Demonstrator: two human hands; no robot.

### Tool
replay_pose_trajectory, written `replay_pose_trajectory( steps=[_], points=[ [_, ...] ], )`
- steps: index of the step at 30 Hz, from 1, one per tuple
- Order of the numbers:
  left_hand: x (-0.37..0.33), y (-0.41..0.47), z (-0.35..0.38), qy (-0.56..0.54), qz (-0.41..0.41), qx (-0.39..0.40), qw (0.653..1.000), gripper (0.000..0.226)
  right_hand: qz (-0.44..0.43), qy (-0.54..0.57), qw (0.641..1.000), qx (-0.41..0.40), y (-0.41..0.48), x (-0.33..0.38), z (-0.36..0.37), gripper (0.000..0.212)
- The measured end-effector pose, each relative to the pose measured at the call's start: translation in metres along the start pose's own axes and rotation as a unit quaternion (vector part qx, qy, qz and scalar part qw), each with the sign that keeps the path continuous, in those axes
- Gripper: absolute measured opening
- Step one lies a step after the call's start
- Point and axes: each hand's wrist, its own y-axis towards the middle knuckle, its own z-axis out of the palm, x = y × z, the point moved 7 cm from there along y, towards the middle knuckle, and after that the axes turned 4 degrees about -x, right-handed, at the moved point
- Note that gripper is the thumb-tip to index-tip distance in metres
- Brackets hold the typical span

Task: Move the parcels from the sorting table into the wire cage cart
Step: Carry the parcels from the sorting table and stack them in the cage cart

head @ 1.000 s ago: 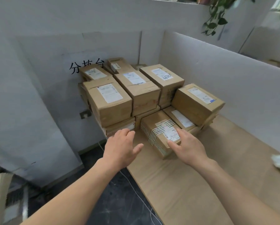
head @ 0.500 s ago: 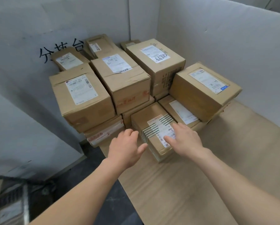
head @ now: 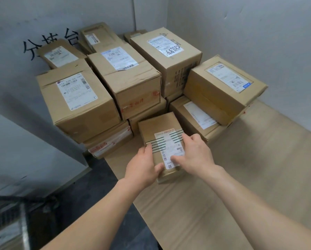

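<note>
left hand point(head: 142, 168), right hand point(head: 196, 156) gripping striped parcel point(head: 158, 127), stacked boxes point(head: 125, 78) crowding behind

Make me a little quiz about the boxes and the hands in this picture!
1. True or false: the left hand and the right hand both hold the striped parcel.
2. The right hand's thumb rests on: A) the parcel's white label; B) the table; C) a wall.
3. What colour are the parcel's stripes?
Key: 1 true; 2 A; 3 green.
</note>
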Motion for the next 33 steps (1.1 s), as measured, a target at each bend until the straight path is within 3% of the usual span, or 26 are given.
replay_pose_trajectory(
  steps=[7, 11, 16, 21, 24, 29, 33],
  points=[
    [0.029, -0.046, 0.004, -0.058, 0.006, -0.004, 0.998, 0.066, 0.102, 0.065, 0.993, 0.018, -0.056, 0.006, 0.034, 0.071],
    [0.052, -0.078, 0.003, -0.077, 0.006, -0.016, 0.997, 0.058, 0.109, 0.109, 0.988, 0.016, -0.088, 0.016, 0.052, 0.05],
    [0.083, -0.124, -0.003, -0.113, -0.006, -0.022, 0.993, 0.062, 0.138, 0.304, 0.942, 0.025, -0.133, 0.031, 0.091, 0.021],
    [0.116, -0.166, -0.01, -0.148, -0.017, -0.045, 0.988, 0.06, 0.143, 0.447, 0.881, 0.055, -0.171, 0.064, 0.114, 0.04],
    [0.138, -0.189, -0.022, -0.169, -0.035, -0.067, 0.983, 0.062, 0.144, 0.52, 0.836, 0.103, -0.191, 0.089, 0.125, 0.04],
    [0.178, -0.222, -0.048, -0.193, -0.071, -0.119, 0.971, 0.067, 0.102, 0.53, 0.828, 0.152, -0.204, 0.128, 0.137, 0.041],
    [0.196, -0.24, -0.07, -0.195, -0.081, -0.162, 0.964, 0.071, 0.074, 0.505, 0.843, 0.171, -0.205, 0.155, 0.149, 0.062]
  ],
)
